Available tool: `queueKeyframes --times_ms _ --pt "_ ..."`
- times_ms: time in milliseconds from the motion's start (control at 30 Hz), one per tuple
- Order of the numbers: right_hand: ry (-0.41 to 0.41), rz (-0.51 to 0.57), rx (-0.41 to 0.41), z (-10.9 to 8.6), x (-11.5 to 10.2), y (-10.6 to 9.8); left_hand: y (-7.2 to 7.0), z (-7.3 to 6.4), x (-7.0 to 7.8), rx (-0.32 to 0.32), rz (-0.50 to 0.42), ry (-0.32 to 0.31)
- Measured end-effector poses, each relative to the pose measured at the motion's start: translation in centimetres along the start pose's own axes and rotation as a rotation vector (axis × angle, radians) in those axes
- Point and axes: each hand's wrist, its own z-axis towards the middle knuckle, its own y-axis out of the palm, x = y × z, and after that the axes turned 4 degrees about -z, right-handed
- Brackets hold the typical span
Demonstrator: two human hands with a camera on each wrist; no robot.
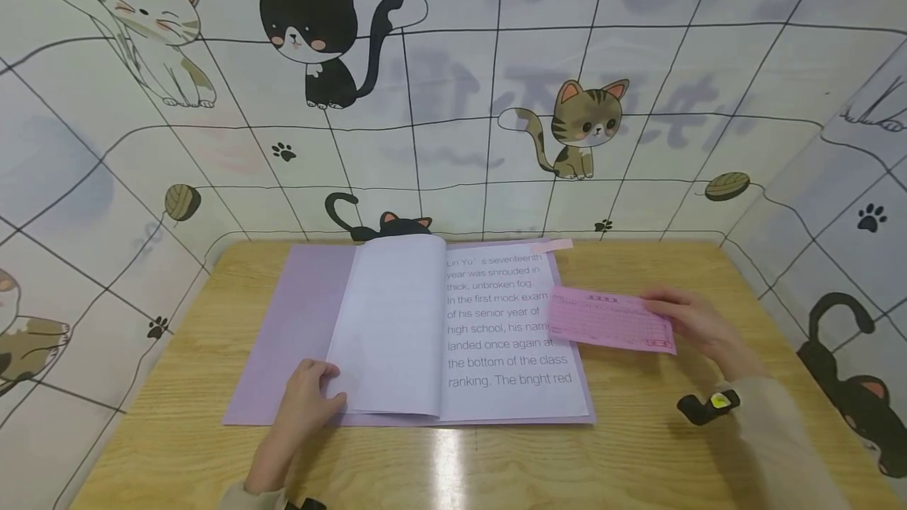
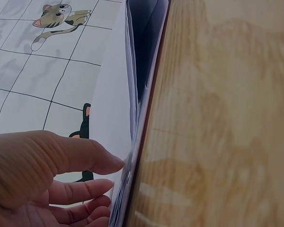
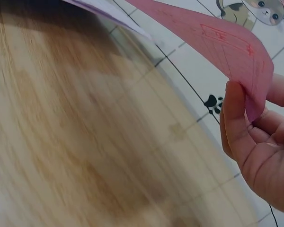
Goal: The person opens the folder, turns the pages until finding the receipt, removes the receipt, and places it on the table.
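An open book (image 1: 513, 321) with a light purple cover lies on the table, its left page blank and its right page carrying large printed English text. My left hand (image 1: 306, 400) rests at the lower left edge of the blank page (image 1: 397, 329), thumb and fingers apart. In the left wrist view the thumb (image 2: 102, 158) touches the edge of the pages. My right hand (image 1: 697, 329) pinches the right end of a pink printed paper slip (image 1: 609, 319). The slip's left end overlaps the text page. From the right wrist, the slip (image 3: 217, 47) bends upward between thumb and fingers.
A pale pink tab (image 1: 556, 245) sticks out at the book's top right corner. The wooden table (image 1: 659, 463) meets a cloth backdrop (image 1: 453, 148) printed with cartoon cats at the back and sides. A black wrist strap (image 1: 708, 406) is on the right sleeve.
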Motion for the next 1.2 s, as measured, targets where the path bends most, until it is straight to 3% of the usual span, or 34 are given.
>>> queueKeyframes --times_ms 467,700,833,1000,1200 --pt "0.087 -0.085 0.012 -1.4 2.2 -3.0 -0.2 -0.1 0.1 -0.002 -0.006 0.000" --pt "0.122 -0.035 -0.026 -1.1 3.0 -3.9 -0.2 -0.1 0.2 -0.003 -0.006 -0.007" --pt "0.082 -0.135 -0.040 -0.8 2.9 -4.0 -0.2 0.0 0.1 0.000 -0.002 0.001" --pt "0.076 -0.355 -0.018 0.0 2.5 -3.6 -0.1 0.0 0.0 0.003 -0.004 0.007" --pt "0.041 -0.494 0.001 0.9 2.4 -3.1 -0.1 0.0 -0.1 0.006 -0.009 0.015"
